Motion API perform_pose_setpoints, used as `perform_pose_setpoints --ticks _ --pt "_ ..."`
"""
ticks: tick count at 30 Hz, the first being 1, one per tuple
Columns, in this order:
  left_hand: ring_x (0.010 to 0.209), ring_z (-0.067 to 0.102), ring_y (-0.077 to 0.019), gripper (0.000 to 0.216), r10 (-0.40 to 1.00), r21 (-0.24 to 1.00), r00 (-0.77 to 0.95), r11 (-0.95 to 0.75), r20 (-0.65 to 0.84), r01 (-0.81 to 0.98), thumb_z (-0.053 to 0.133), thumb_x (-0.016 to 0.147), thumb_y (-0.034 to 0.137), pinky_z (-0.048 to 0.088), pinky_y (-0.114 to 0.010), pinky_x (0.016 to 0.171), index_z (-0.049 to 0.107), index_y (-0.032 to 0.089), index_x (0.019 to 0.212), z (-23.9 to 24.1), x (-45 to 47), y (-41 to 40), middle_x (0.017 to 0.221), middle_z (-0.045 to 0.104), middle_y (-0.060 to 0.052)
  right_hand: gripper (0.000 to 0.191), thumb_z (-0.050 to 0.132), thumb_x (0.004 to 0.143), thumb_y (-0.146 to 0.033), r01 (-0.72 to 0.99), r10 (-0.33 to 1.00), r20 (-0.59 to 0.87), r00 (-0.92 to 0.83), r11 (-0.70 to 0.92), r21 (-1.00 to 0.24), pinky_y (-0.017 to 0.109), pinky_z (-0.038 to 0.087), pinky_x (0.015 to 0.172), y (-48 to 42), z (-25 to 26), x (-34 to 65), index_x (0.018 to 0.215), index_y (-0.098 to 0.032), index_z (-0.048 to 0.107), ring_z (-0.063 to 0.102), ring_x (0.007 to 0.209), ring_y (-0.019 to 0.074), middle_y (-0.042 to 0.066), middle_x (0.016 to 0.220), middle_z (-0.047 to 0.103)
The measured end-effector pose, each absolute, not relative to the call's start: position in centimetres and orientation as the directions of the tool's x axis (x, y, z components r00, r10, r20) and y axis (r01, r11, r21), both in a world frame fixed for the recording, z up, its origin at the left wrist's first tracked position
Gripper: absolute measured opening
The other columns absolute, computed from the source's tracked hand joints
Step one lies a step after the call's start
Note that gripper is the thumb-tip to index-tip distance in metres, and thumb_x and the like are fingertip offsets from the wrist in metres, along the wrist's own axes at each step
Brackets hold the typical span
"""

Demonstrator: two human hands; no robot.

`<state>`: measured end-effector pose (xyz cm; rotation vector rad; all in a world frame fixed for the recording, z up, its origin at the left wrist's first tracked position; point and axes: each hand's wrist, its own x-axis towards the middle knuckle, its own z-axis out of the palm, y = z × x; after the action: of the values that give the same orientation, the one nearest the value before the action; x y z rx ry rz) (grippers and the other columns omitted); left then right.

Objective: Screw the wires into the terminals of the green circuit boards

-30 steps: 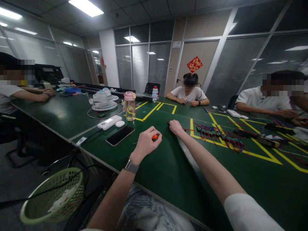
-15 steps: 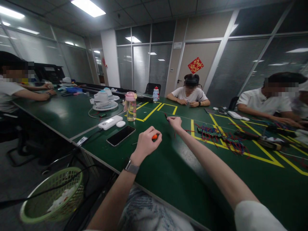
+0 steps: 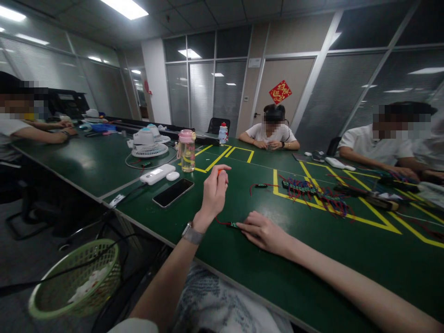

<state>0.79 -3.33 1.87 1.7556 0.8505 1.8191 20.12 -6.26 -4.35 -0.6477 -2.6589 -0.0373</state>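
Observation:
My left hand [image 3: 214, 189] is raised over the table, its fingers closed around a screwdriver with an orange handle [image 3: 220, 171]; most of the tool is hidden by the hand. Low over the tabletop, my right hand [image 3: 262, 231] has its fingertips on the end of a small green circuit board [image 3: 234, 225]. A red wire runs from that board towards my left wrist. Farther off lies another small board [image 3: 261, 186] with red wires. To its right is a row of several green boards [image 3: 305, 188] with tangled red and blue wires.
Left of my hands are a phone [image 3: 173, 192], a white power strip [image 3: 158, 174], a small white case [image 3: 172, 176], a pink-lidded bottle [image 3: 188, 155] and white fans [image 3: 149, 145]. Yellow tape [image 3: 367, 223] marks the green table. A green basket [image 3: 38, 303] stands below. Several people sit around.
My right hand has come back towards me and down to the table with the small circuit board. My left hand has turned upward and risen slightly, still holding the screwdriver.

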Motion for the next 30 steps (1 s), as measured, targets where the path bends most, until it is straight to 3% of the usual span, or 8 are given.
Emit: perform_pose_setpoints --ticks 3,6,17,30 --pt "0.044 0.033 -0.0041 0.025 0.799 0.755 -0.043 -0.583 0.599 -0.3 0.037 0.092 0.045 0.026 -0.014 0.036 0.045 0.022 0.093 2.0 2.2 -3.5 0.067 0.037 0.005 0.031 0.046 0.092 -0.023 0.457 0.491 0.404 -0.772 0.87 -0.183 0.031 0.048 0.073 -6.2 -4.4 20.5 0.118 -0.018 0.062 0.055 0.084 0.0185 0.01 0.089 0.061" --pt "0.042 0.029 -0.0027 0.026 0.845 0.767 0.041 -0.462 0.533 -0.445 0.039 0.09 0.047 0.02 -0.011 0.032 0.042 0.022 0.087 1.6 3.3 -3.7 0.066 0.036 0.006 0.025 0.052 0.089 -0.025 0.465 0.573 0.418 -0.705 0.819 -0.337 0.028 0.049 0.072 -5.8 -4.8 20.3 0.108 -0.02 0.068 0.057 0.082 0.0164 0.008 0.09 0.061" --pt "0.044 0.032 -0.0024 0.026 0.827 0.781 0.058 -0.503 0.56 -0.37 0.04 0.091 0.046 0.024 -0.011 0.036 0.043 0.02 0.087 0.4 4.5 -4.3 0.067 0.037 0.005 0.017 0.067 0.077 -0.028 0.416 0.74 0.341 -0.579 0.628 -0.658 0.025 0.047 0.061 -4.8 -5.2 19.8 0.09 -0.018 0.074 0.057 0.067 0.0127 0.004 0.081 0.065" --pt "0.044 0.032 -0.003 0.023 0.805 0.745 0.041 -0.527 0.591 -0.409 0.04 0.091 0.043 0.024 -0.012 0.035 0.044 0.021 0.087 0.4 4.4 -4.7 0.065 0.038 0.006 0.018 0.068 0.075 -0.027 0.407 0.771 0.307 -0.557 0.576 -0.709 0.025 0.047 0.062 -4.8 -5.3 19.8 0.089 -0.017 0.074 0.057 0.067 0.0127 0.004 0.081 0.065"
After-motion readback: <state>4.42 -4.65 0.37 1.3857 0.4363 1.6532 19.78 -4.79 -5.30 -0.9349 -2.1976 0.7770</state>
